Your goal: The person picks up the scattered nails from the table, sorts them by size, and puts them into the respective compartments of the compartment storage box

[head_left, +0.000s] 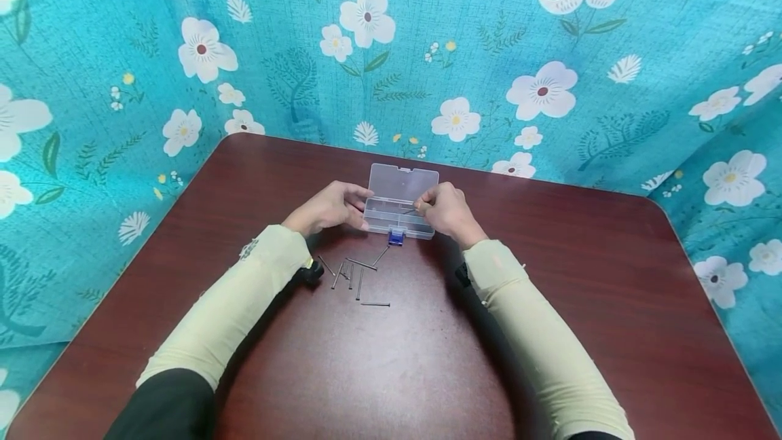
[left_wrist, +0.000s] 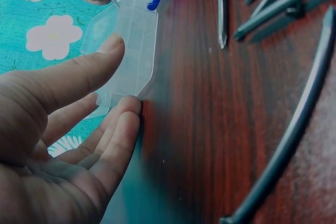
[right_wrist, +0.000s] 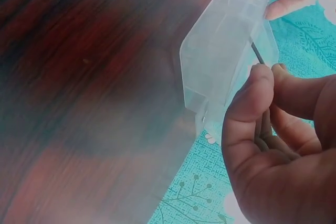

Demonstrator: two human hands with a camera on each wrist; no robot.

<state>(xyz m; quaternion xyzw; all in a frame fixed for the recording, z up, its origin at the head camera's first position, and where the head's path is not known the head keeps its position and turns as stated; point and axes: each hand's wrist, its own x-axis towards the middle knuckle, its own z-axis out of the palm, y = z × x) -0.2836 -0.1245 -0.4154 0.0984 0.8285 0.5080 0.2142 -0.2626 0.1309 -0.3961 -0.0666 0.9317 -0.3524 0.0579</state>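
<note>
A clear plastic compartment box (head_left: 380, 225) with a blue latch (head_left: 396, 237) stands on the table, its lid (head_left: 403, 182) raised at the back. My right hand (head_left: 444, 210) pinches a nail (right_wrist: 256, 52) between thumb and forefinger, its free end pointing down into the box. At the box's left end is my left hand (head_left: 332, 206), fingers loosely bent and fingertips (left_wrist: 128, 109) right at the box's side wall, thumb held apart above. Several loose nails (head_left: 362, 263) lie in front of the box, one of them (left_wrist: 291, 129) near the left wrist.
The dark red wooden table (head_left: 550, 277) has rounded far corners. Behind it and at both sides hangs a turquoise flowered cloth (head_left: 427, 46). Both forearms wear pale sleeves, and a small black device (head_left: 313, 272) sits under the left wrist beside the nails.
</note>
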